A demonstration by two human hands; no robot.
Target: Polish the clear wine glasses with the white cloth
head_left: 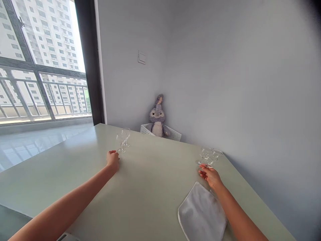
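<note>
Glass goblets (125,134) just beyond left grip (113,161) | other goblets (206,152) at right grip (210,175) | I can't tell if either's clamped

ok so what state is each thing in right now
left glasses: upright on the table
right glasses: roughly upright, close together
left hand: fingers curled near the left glasses, grip unclear
right hand: fingers at a right glass's foot, grip unclear
cloth: lying flat, lightly creased
plush toy: sitting upright in the basket
wall switch: on or off unclear
</note>
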